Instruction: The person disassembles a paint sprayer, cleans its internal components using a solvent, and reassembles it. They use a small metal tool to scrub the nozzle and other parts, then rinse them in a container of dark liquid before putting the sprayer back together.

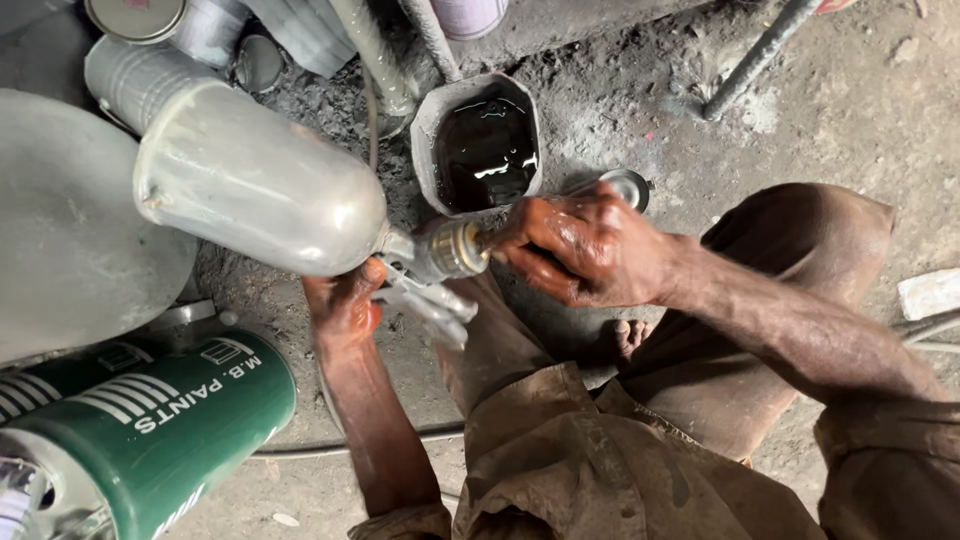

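While the person crouches over a gritty grey floor (860,110), clutter crowds the work: a green paint can (150,430) lies on its side at the near left, a large pale rounded shell (70,230) fills the left edge, and several grey tins (180,30) stand at the far left. Just beyond the hands sits a dented grey container (480,140) of glossy black liquid, with a small round metal lid (628,185) beside it on the right (partly hidden by the knuckles). A thin metal rod (755,60) slants across the far right.

The spray gun (425,270) is held in mid-frame above the person's knees, its dull, paint-dusted metal cup (250,180) tilted to the left. The left hand (345,305) is clamped around the gun's handle from below. The right hand (590,250), stained and wet, is closed with its fingertips on the brass-coloured nozzle ring (462,248).
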Motion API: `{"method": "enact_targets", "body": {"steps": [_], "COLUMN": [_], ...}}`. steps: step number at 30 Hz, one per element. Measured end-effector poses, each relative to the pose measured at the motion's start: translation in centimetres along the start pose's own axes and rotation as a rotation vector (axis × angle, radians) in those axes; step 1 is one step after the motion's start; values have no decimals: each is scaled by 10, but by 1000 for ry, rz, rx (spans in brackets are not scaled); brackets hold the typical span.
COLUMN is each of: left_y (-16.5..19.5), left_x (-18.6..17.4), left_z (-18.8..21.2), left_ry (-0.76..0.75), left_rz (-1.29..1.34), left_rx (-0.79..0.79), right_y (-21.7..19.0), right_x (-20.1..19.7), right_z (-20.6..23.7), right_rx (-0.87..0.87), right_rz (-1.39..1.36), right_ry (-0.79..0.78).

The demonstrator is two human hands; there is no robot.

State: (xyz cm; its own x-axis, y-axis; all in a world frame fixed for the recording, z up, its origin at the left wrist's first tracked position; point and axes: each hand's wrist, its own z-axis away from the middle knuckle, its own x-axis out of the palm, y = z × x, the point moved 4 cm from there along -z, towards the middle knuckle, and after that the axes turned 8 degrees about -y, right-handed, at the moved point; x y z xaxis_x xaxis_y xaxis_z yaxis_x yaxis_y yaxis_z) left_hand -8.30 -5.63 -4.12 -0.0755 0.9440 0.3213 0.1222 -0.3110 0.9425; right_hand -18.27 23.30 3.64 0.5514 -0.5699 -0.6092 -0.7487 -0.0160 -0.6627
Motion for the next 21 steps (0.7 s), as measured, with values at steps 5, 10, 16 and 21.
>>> {"method": "enact_targets", "body": {"steps": [5, 10, 16, 21], "left_y": [-11, -13, -5, 61], "left_x": [-5, -21, -14, -23], "left_z": [10, 15, 18, 38], "left_ry": [67, 74, 107, 63], "left_rz": [14, 4, 4, 71], "left_rx": [-30, 30, 82, 237], "right_y": [-2, 7, 25, 59], "right_x": [1, 0, -15, -55], "right_z": [-1, 2, -1, -2], "right_rx": [220, 201, 174, 416], "right_rz": [-488, -319, -351, -178], "right_ry": [14, -9, -25, 105]}}
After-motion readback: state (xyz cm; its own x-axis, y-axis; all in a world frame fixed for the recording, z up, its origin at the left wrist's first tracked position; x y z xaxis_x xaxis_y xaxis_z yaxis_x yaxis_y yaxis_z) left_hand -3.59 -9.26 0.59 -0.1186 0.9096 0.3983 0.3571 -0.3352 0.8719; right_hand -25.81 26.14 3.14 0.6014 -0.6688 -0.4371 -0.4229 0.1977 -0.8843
